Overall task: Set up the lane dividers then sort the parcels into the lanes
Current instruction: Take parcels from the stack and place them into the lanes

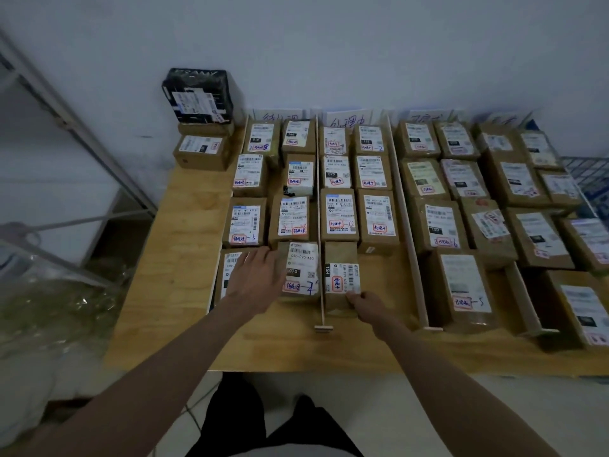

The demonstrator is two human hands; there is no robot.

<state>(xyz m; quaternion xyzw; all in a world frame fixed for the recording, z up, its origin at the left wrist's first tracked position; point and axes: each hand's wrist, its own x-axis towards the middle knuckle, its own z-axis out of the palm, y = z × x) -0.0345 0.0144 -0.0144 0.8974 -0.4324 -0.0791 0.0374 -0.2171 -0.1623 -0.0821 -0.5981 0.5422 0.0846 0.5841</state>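
Brown cardboard parcels with white labels lie in lanes on a wooden table (pixel 171 291), split by thin upright dividers (pixel 319 225) (pixel 407 225) (pixel 524 298). My left hand (pixel 255 278) lies flat with straight fingers between a front parcel (pixel 230 275) and the parcel labelled 070 (pixel 300 270) in the left lane. My right hand (pixel 365 303) grips the near end of a front parcel (pixel 341 275) marked 15H, just right of the middle divider.
A black box (pixel 197 95) sits on stacked parcels (pixel 201 151) at the table's back left. Metal shelving (pixel 66 133) and plastic bags (pixel 56 308) stand to the left. A blue wire basket (pixel 590 179) is at the far right. Handwritten lane signs (pixel 349 118) lean on the wall.
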